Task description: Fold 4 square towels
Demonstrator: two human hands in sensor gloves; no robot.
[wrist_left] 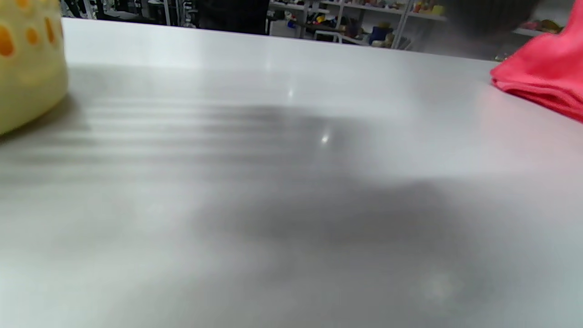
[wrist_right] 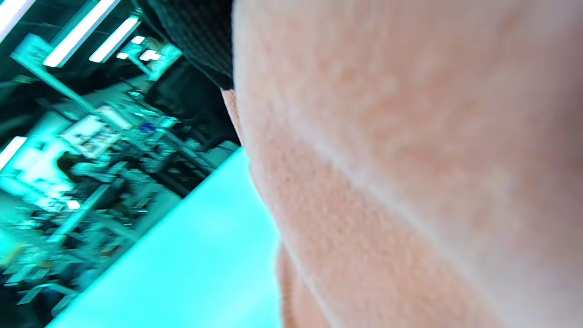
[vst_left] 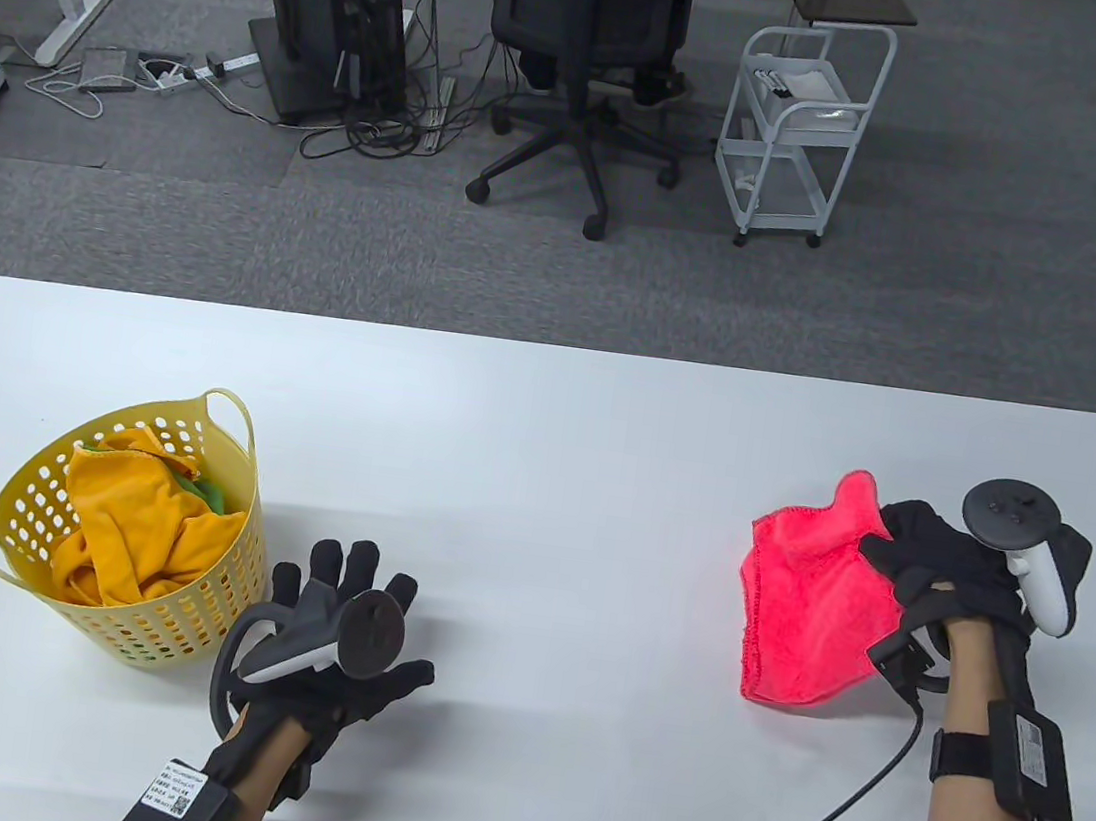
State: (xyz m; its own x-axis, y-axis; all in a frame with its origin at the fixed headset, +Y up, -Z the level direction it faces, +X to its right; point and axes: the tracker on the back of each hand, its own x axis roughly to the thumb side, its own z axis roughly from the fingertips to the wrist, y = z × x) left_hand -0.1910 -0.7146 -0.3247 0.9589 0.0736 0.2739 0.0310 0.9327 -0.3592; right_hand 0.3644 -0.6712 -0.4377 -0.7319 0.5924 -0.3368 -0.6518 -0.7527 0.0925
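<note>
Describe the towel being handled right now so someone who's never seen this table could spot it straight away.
Start at the white table; a yellow basket of towels stands at its left. Go to the opposite, right side, where the right hand grips a bunched pink towel. It is the only towel outside the basket, and the only pink one.

The basket (vst_left: 139, 528) of towels (vst_left: 130, 517) sits at the table's (vst_left: 543, 450) left, another towel (vst_left: 805, 606) at its right.
</note>
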